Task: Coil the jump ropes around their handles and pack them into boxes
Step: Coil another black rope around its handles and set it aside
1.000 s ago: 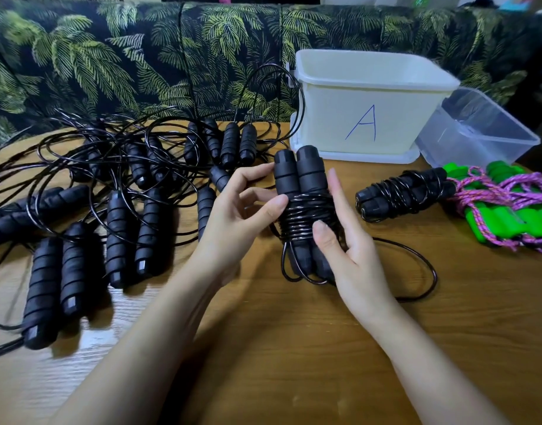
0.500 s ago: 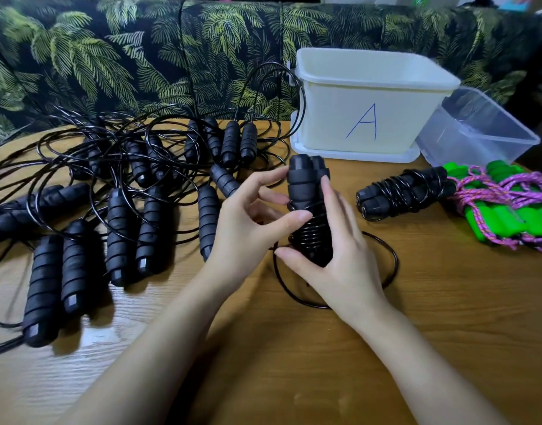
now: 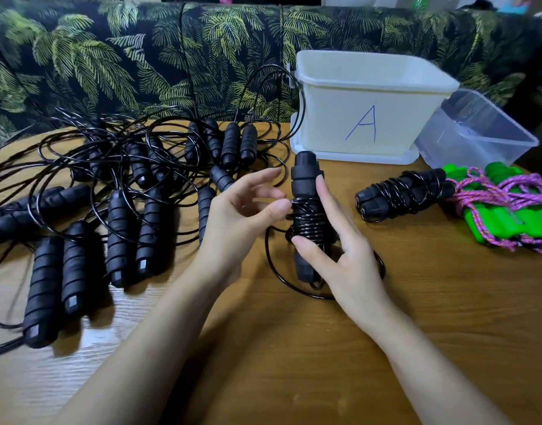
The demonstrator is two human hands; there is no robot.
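— At tabletop (image 3: pixel 294 348) centre, status?
— Right hand (image 3: pixel 346 262) grips upright handle pair (image 3: pixel 306 176); left hand (image 3: pixel 236 216), fingers loose, thumb on coil (image 3: pixel 309 222). Slack loop (image 3: pixel 322 297) has shrunk: winding nearly complete; box A (image 3: pixel 367 118) next.

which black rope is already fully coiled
The bundle lying beside the green ropes: its cord is all wound round its handles. The held rope trails a loop; the left pile is loose.

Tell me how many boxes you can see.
2. A white box marked A stands at the far side of the table; a clear box lies tilted just right of it. No others show.
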